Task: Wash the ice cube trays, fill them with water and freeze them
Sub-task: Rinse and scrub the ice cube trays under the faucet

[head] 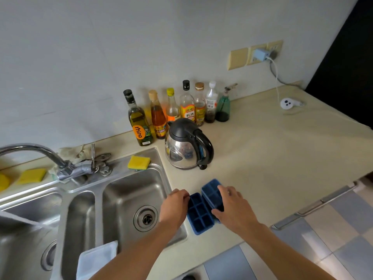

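Two blue ice cube trays lie side by side on the beige counter (272, 168), just right of the sink. My left hand (174, 207) grips the far left edge of the left tray (199, 214). The right tray (212, 191) sits tilted, its right side raised, with my right hand (234, 209) closed over it, thumb on the near end and fingers on the far end. The compartments of both trays look empty. The steel sink's right basin (129, 190) is dry, and the faucet (36, 152) arcs to the left with no water running.
A steel kettle (187, 146) stands behind the trays. Several bottles (175, 110) line the wall. Yellow sponges (139, 162) sit on the sink's back ledge. A white cloth (96, 259) hangs over the sink's front edge. A charger cable and white puck (287, 103) lie at the back right.
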